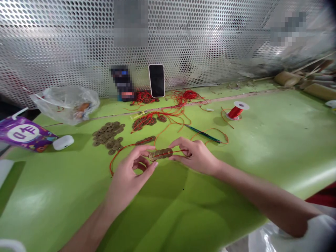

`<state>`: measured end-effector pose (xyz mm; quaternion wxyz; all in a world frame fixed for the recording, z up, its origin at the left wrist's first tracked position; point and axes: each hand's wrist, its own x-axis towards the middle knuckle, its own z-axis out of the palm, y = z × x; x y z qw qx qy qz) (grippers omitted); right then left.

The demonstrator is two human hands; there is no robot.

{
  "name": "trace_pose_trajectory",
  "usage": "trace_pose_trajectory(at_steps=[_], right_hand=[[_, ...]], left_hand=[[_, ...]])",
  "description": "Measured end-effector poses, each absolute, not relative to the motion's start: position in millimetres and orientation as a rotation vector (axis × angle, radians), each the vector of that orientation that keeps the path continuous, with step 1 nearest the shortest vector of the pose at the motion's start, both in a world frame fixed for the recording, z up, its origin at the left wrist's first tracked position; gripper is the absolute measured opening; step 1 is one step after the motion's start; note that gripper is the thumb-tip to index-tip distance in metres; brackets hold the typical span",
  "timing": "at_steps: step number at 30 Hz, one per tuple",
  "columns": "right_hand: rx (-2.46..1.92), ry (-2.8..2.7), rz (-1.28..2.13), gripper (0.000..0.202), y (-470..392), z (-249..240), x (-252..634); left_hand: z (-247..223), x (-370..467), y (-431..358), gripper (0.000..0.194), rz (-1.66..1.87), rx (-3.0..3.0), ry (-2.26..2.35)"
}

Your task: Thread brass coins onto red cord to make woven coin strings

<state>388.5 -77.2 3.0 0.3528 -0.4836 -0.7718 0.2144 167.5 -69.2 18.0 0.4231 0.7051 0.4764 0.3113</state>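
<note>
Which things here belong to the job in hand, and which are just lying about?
Likely part of the job:
coin row between left hand and right hand
loose coin pile
tangled red cords
red spool

Apparently just lying about:
purple carton
white case
plastic bag
white-edged phone

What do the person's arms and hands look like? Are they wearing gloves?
No gloves! The left hand and right hand are bare, with no rings or watch that I can see. Both forearms are bare too. A pale sleeve seems to show by the right elbow.
</note>
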Motion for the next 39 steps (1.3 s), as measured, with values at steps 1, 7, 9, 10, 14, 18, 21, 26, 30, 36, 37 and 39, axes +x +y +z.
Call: trace_pose_trajectory(at_steps=[1,7,9,10,14,18,21,26,30,36,37,39], right_hand=[[-1.256,-1.994,0.552,0.027,-77,3,389],[-1.259,-2.004,0.541,0.027,-76,4,391],[-1.253,-2.017,0.527,0.028,-76,5,391],[-1.251,-2.024,0.52,0.028,-77,5,391],[-1.258,-2.039,0.508,0.028,-77,6,392],[-1.237,-2.044,0.489,0.029,-77,6,392],[-1.228,-2.046,0.484,0.03,-77,6,392],[-1.227,-2.064,0.518,0.031,-77,4,391],[-1.227,-2.078,0.532,0.029,-78,4,391],[-1.186,-2.108,0.553,0.028,-82,6,389],[-1.155,-2.133,0.553,0.027,-83,6,388],[-1.09,-2.198,0.543,0.025,-86,6,386]], left_hand=[[17,167,-69,0.03,0.781,1.847,1.204],[16,166,-68,0.023,0.823,2.078,1.209],[17,165,-68,0.022,0.835,2.088,1.192],[18,165,-68,0.023,0.836,2.09,1.187],[18,164,-68,0.025,0.84,2.103,1.184],[17,164,-68,0.024,0.841,2.136,1.175],[14,165,-68,0.026,0.839,2.158,1.166],[10,164,-68,0.028,0.822,2.23,1.139],[12,163,-68,0.021,0.821,2.278,1.122],[21,168,-71,0.029,0.75,2.212,1.158],[23,170,-72,0.028,0.716,2.14,1.17],[24,172,-73,0.025,0.642,1.964,1.17]])
